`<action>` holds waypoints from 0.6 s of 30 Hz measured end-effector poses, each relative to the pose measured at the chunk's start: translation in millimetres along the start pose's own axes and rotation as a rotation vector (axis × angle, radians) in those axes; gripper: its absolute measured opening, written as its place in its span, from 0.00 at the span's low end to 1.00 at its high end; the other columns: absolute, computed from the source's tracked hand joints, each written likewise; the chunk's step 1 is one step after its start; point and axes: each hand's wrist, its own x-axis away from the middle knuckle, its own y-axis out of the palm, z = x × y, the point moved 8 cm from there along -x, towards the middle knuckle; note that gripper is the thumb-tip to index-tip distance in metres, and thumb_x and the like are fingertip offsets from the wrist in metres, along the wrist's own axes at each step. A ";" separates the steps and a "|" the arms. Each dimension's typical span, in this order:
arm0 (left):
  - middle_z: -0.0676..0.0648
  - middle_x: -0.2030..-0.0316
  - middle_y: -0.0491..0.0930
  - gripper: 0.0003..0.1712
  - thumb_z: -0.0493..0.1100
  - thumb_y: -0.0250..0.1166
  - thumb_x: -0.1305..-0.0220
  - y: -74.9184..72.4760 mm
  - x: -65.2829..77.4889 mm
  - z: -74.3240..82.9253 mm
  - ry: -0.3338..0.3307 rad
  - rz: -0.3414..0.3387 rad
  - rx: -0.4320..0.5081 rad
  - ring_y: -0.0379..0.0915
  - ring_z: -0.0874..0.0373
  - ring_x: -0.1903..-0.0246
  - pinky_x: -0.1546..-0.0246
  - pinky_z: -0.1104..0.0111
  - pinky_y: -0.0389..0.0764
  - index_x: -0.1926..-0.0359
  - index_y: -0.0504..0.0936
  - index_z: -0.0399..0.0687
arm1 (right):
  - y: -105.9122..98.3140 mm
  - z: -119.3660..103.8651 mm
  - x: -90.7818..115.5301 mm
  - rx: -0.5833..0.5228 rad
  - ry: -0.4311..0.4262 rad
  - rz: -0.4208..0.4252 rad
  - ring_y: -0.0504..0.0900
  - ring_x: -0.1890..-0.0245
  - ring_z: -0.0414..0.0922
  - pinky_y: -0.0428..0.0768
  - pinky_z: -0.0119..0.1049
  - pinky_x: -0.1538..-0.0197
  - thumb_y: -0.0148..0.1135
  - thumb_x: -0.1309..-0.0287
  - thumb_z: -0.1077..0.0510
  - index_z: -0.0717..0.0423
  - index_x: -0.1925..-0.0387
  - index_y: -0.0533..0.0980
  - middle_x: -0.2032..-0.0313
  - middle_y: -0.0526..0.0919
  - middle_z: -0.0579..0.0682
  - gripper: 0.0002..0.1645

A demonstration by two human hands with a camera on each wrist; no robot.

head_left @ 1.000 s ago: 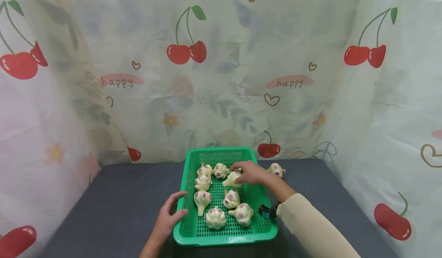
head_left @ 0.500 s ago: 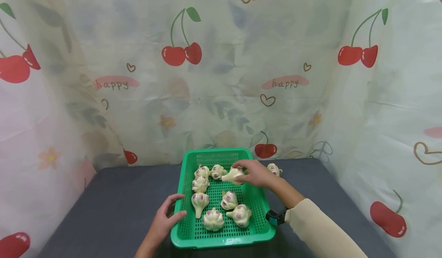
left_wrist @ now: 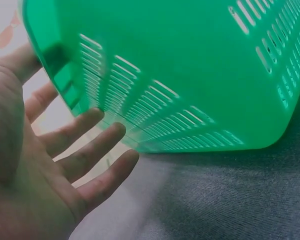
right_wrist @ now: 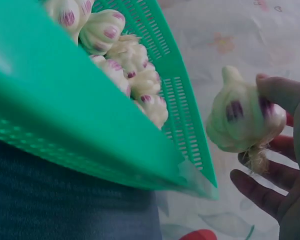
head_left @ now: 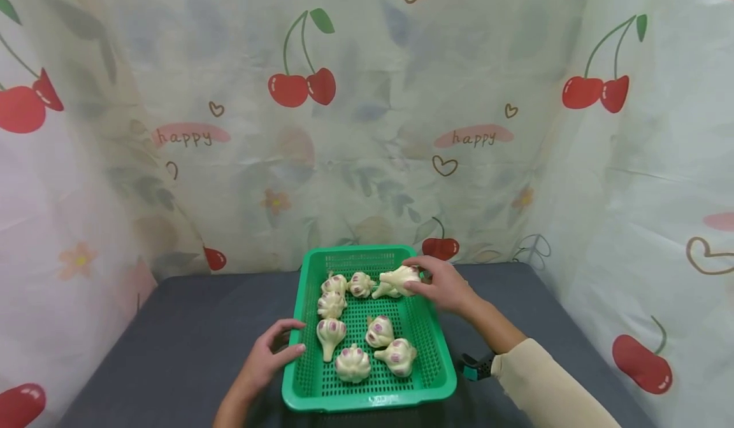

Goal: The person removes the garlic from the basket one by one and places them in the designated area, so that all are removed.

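Observation:
My right hand [head_left: 446, 286] pinches a garlic bulb [head_left: 400, 279] between thumb and fingers over the back right of the green basket [head_left: 369, 404]. Beneath it, partly covered, lies another bulb [head_left: 385, 290]. From the right wrist view, the held garlic bulb [right_wrist: 242, 117] has its stem pointing up and its root tuft toward the fingers. At the basket's left side is my left hand [head_left: 265, 356], its thumb and index finger at the rim. In the left wrist view the other fingers [left_wrist: 105, 182] are spread loosely beside the slotted outer wall.
Several more garlic bulbs lie in the basket, among them one at the front [head_left: 352, 364] and one at its left [head_left: 331, 334]. The dark table [head_left: 212, 339] extends on both sides. Patterned curtains [head_left: 367, 128] stand behind and beside it.
My right hand has moved right and slightly up, with a bulb in its grip; another bulb now shows below. The bulb earlier right of the basket is out of sight. The left hand stays by the rim.

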 end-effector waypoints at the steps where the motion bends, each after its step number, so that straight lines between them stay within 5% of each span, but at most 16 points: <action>1: 0.40 0.45 0.75 0.20 0.36 0.67 0.39 -0.3 0.3 -0.5 -0.004 0.001 0.002 0.72 0.44 0.47 0.51 0.54 0.72 0.45 0.78 0.43 | -2.5 0.9 0.9 0.002 0.005 0.018 0.80 0.55 0.49 0.78 0.42 0.60 0.65 0.38 0.51 0.56 0.41 0.75 0.47 0.79 0.52 0.25; 11: 0.41 0.46 0.76 0.20 0.36 0.68 0.39 -2.0 2.7 -2.9 -0.014 0.028 -0.001 0.73 0.46 0.47 0.51 0.56 0.73 0.46 0.78 0.43 | -22.6 16.6 11.2 0.057 0.013 0.181 0.81 0.64 0.46 0.79 0.41 0.64 0.68 0.40 0.52 0.55 0.43 0.77 0.50 0.81 0.54 0.25; 18: 0.40 0.46 0.76 0.20 0.35 0.68 0.39 -1.0 1.8 -2.3 -0.008 0.029 0.013 0.73 0.45 0.47 0.51 0.55 0.72 0.45 0.78 0.42 | -29.3 38.8 22.8 0.058 0.064 0.281 0.80 0.57 0.54 0.77 0.52 0.59 0.69 0.41 0.54 0.58 0.44 0.77 0.52 0.81 0.57 0.25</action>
